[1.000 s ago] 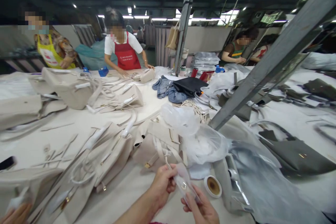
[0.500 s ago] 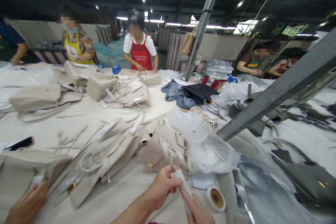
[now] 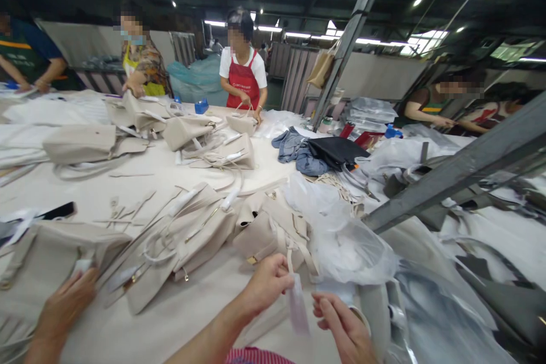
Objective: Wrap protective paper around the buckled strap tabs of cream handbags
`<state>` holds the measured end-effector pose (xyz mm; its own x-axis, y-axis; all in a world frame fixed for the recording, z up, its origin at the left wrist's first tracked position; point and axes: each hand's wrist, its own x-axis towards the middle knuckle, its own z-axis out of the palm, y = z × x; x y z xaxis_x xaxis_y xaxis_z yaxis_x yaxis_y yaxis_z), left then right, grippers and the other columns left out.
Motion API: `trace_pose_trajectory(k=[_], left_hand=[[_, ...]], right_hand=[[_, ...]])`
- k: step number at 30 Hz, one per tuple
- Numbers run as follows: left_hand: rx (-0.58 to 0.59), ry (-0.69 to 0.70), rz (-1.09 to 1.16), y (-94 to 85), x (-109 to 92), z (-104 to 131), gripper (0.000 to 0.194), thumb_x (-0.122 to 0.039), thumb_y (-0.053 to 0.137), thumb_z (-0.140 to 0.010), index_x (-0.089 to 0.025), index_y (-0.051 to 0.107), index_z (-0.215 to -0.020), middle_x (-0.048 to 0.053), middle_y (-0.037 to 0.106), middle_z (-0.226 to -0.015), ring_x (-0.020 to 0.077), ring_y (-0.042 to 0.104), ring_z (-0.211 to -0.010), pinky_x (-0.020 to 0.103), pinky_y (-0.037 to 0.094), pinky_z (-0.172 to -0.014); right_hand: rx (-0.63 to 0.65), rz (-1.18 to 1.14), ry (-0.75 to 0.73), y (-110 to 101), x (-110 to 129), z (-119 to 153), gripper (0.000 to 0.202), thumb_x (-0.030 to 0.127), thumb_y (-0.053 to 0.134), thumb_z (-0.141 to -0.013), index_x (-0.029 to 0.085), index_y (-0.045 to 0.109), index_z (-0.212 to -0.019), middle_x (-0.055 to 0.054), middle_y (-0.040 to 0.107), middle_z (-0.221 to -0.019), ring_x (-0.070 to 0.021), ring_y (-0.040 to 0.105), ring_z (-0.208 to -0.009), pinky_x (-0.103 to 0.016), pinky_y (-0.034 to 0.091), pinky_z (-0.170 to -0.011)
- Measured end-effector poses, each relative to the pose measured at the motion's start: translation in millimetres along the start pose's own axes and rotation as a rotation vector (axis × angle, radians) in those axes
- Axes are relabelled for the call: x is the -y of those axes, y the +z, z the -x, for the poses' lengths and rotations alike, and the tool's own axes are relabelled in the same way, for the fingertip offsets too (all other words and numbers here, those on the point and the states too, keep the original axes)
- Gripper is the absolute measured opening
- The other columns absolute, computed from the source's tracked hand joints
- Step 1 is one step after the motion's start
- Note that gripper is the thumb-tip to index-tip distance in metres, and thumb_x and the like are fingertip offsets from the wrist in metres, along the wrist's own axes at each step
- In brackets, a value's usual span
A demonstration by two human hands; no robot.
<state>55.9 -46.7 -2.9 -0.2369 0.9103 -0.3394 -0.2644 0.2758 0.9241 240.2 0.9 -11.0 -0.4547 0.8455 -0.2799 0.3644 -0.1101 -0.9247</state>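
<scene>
My left hand (image 3: 271, 281) pinches the top end of a thin whitish strip (image 3: 297, 304), which hangs down at the lower centre. A beige strap rises from the same fingers toward a beige bag (image 3: 260, 239) with a gold clasp just beyond. To the right of the strip is my right hand (image 3: 341, 321), apart from it, with its fingers curled and their tips close together; whether anything small is between them is hidden. Partly behind my right hand sits a round white container (image 3: 362, 318).
Beige bags (image 3: 200, 233) cover the near left, where another person's hand (image 3: 70, 301) touches one. Crumpled clear plastic (image 3: 350, 244) lies right of centre. A slanted metal beam (image 3: 452, 168) crosses the right side. Several people work beyond the table, one in a red apron (image 3: 243, 84).
My right hand has let go of the white strip and moved right. The strip now hangs from my left hand. The view has shifted, so the scene sits farther right.
</scene>
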Motion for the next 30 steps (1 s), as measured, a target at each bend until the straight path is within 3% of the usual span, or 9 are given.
trace_pose_trajectory(k=[3, 9, 13, 15, 18, 21, 26, 30], left_hand=[[0.004, 0.043, -0.112, -1.2, -2.2, 4.4, 0.013, -0.014, 0.051, -0.061, -0.016, 0.054, -0.074, -0.005, 0.049, -0.052, 0.0097, 0.043, -0.05, 0.021, 0.029, -0.052], [0.011, 0.146, -0.368, -15.0, -13.7, 13.2, 0.022, -0.015, 0.055, -0.067, -0.015, 0.069, -0.083, -0.004, 0.054, -0.057, 0.0107, 0.046, -0.056, 0.02, 0.03, -0.055], [0.132, 0.143, -0.272, -24.1, -14.2, 9.6, 0.023, -0.016, 0.05, -0.069, -0.016, 0.071, -0.08, -0.002, 0.062, -0.069, 0.0134, 0.052, -0.069, 0.021, 0.035, -0.064], [0.153, 0.078, -0.147, -24.6, -8.9, 6.2, 0.022, -0.016, 0.051, -0.066, -0.015, 0.068, -0.079, -0.002, 0.06, -0.065, 0.0121, 0.051, -0.065, 0.021, 0.035, -0.062], [0.066, -0.024, 0.024, -20.4, 4.3, 2.5, 0.022, -0.015, 0.055, -0.058, -0.015, 0.059, -0.079, -0.005, 0.054, -0.055, 0.0096, 0.044, -0.052, 0.02, 0.031, -0.053], [-0.066, -0.017, 0.082, -14.7, 16.1, 2.4, 0.021, -0.014, 0.056, -0.054, -0.018, 0.051, -0.075, -0.007, 0.05, -0.051, 0.0089, 0.043, -0.049, 0.02, 0.029, -0.05], [-0.271, 0.095, -0.118, -9.2, 19.0, 9.3, 0.002, -0.016, 0.056, -0.059, -0.015, 0.055, -0.057, -0.002, 0.052, -0.057, 0.0101, 0.043, -0.058, 0.021, 0.031, -0.055], [-0.288, 0.048, -0.13, -4.2, 15.4, 18.0, 0.016, -0.02, 0.05, -0.066, -0.014, 0.063, -0.06, 0.001, 0.056, -0.057, 0.0127, 0.048, -0.058, 0.023, 0.032, -0.054]], right_hand=[[0.053, -0.047, 0.022, 20.5, 9.7, -20.3, 0.05, 0.061, 0.065, -0.068, 0.021, 0.069, -0.097, -0.006, 0.068, -0.089, -0.0221, 0.06, -0.08, -0.031, 0.05, -0.07], [0.12, -0.128, 0.005, 41.5, 4.0, -33.2, 0.041, 0.06, 0.067, -0.066, 0.019, 0.063, -0.072, 0.0, 0.056, -0.065, -0.014, 0.049, -0.062, -0.025, 0.043, -0.057], [0.193, -0.209, 0.067, 42.0, 4.7, -31.9, 0.043, 0.06, 0.068, -0.067, 0.018, 0.059, -0.069, 0.002, 0.052, -0.062, -0.0112, 0.045, -0.058, -0.024, 0.038, -0.054], [0.226, -0.264, 0.093, 43.1, 6.1, -31.7, 0.043, 0.059, 0.069, -0.066, 0.017, 0.059, -0.07, 0.003, 0.05, -0.06, -0.0097, 0.042, -0.055, -0.023, 0.036, -0.053], [0.252, -0.337, 0.122, 44.7, 8.8, -31.0, 0.042, 0.056, 0.071, -0.067, 0.016, 0.059, -0.071, 0.004, 0.048, -0.059, -0.0083, 0.039, -0.055, -0.022, 0.033, -0.054], [0.288, -0.373, 0.16, 45.4, 10.9, -30.1, 0.041, 0.055, 0.072, -0.066, 0.016, 0.059, -0.072, 0.003, 0.05, -0.063, -0.0088, 0.039, -0.058, -0.022, 0.034, -0.055], [0.243, -0.369, 0.161, 48.9, 12.9, -30.1, 0.039, 0.053, 0.073, -0.066, 0.017, 0.059, -0.072, 0.004, 0.047, -0.063, -0.009, 0.039, -0.057, -0.022, 0.034, -0.054], [0.196, -0.327, 0.101, 55.1, 12.6, -30.6, 0.039, 0.054, 0.072, -0.066, 0.017, 0.061, -0.073, 0.004, 0.047, -0.058, -0.0093, 0.039, -0.054, -0.022, 0.033, -0.052]])
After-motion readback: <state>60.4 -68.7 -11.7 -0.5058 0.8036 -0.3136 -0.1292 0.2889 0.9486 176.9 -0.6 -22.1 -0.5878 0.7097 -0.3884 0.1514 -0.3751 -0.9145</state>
